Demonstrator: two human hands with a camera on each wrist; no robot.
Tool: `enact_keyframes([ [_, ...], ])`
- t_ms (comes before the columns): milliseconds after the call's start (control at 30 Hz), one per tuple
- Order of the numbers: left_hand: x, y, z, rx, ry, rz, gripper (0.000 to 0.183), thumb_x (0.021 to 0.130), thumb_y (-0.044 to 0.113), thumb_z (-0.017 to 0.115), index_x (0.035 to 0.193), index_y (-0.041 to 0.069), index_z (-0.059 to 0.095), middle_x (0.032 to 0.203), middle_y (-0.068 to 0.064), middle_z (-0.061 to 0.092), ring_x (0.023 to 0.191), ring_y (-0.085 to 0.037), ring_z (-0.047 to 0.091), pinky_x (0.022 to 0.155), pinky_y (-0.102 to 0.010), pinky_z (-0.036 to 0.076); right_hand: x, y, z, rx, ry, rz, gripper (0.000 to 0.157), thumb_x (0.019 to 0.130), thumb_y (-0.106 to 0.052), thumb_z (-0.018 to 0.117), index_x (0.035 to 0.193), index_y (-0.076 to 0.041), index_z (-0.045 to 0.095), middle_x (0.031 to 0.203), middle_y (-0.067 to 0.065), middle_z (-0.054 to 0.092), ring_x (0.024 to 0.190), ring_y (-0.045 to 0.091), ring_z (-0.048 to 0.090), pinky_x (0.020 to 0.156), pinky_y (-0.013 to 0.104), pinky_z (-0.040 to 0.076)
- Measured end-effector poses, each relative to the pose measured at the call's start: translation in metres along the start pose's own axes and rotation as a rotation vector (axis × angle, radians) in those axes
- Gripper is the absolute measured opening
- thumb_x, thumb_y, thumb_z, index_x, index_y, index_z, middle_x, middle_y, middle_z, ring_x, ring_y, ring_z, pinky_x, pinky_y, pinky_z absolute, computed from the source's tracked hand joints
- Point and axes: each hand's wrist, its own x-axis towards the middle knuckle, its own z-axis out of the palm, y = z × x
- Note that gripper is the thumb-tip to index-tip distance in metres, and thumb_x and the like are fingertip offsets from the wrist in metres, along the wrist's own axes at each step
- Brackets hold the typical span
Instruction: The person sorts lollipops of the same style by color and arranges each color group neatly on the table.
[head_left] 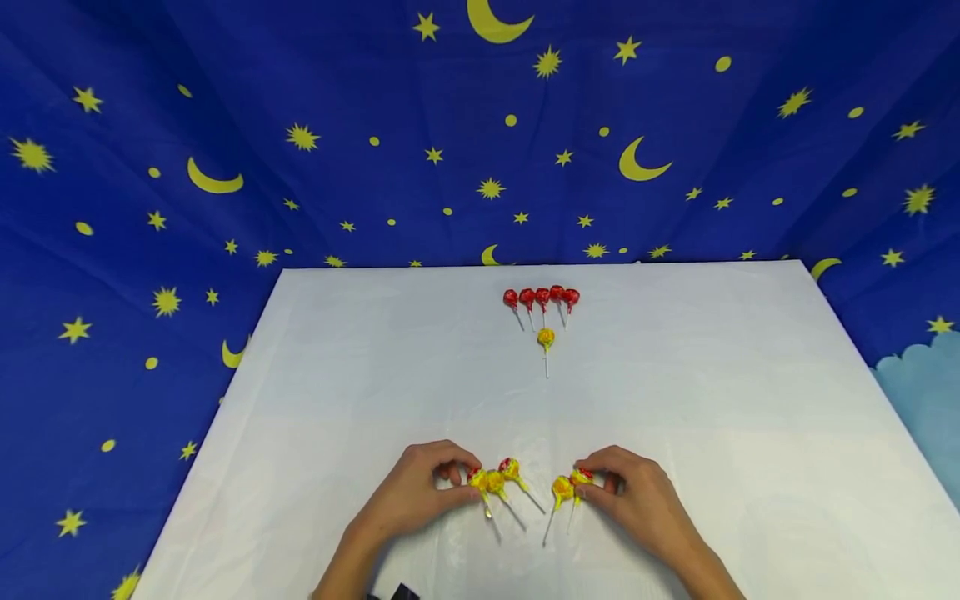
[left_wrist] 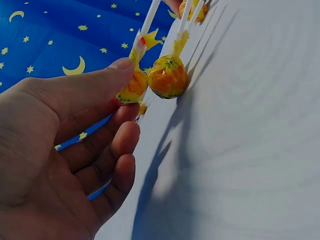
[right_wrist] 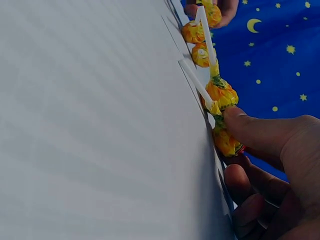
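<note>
Pinched on both sides

At the near part of the worktop (head_left: pixel 337 358), the left hand (head_left: pixel 416 493) pinches one yellow lollipop (left_wrist: pixel 133 88) by its head; the right hand (head_left: pixel 639 502) pinches another lollipop (right_wrist: pixel 226 142) likewise. Probably light, hard and slick-wrapped, they're best held by the head, not the thin stick (right_wrist: pixel 207 37).

Three round, yellow-wrapped lollipops on white sticks (head_left: pixel 496 482) sit close together, the left hand (head_left: pixel 423 493) pinching the leftmost; the right hand (head_left: pixel 636 495) pinches one of a matching pair (head_left: pixel 562 489).

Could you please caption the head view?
Left hand and right hand each pinch a yellow-and-red lollipop, red lollipops beyond.
</note>
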Motion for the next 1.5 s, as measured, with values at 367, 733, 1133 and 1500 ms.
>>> enact_keyframes([
  [367,0.016,0.006,-0.003,-0.004,0.014,-0.006,0.026,0.080,0.035,0.079,0.104,0.030,0.070,0.081,0.012,0.061,0.073,-0.008,0.057,0.071,-0.032,0.049,-0.002,-0.001,0.001,0.002,-0.003,0.015,0.028,0.071,-0.021,0.086,0.095,-0.028,0.074,0.091,-0.022,0.064,0.058,-0.003,0.051,0.054,0.021,0.041],
  [733,0.032,0.006,0.001,-0.008,0.022,0.012,0.028,0.080,0.032,0.079,0.106,0.025,0.070,0.084,0.010,0.063,0.073,-0.008,0.058,0.071,-0.031,0.049,-0.004,0.001,-0.001,-0.007,0.010,0.042,0.030,0.070,-0.020,0.087,0.095,-0.030,0.073,0.088,-0.024,0.063,0.059,-0.002,0.051,0.053,0.021,0.041],
  [1133,0.045,0.009,0.003,0.004,0.016,0.031,0.028,0.080,0.032,0.079,0.106,0.024,0.070,0.083,0.010,0.063,0.072,-0.007,0.058,0.070,-0.032,0.049,-0.004,-0.004,0.001,0.000,0.005,0.074,0.029,0.070,-0.020,0.087,0.095,-0.028,0.074,0.083,-0.023,0.062,0.058,-0.002,0.050,0.052,0.021,0.040],
  [1500,0.057,0.011,0.004,0.060,0.036,0.070,0.027,0.082,0.028,0.078,0.107,0.021,0.070,0.086,0.007,0.062,0.074,-0.006,0.055,0.072,-0.031,0.048,-0.001,-0.002,0.002,-0.001,0.009,0.050,0.030,0.069,-0.020,0.088,0.095,-0.029,0.073,0.077,-0.024,0.059,0.058,-0.002,0.049,0.053,0.021,0.040],
])
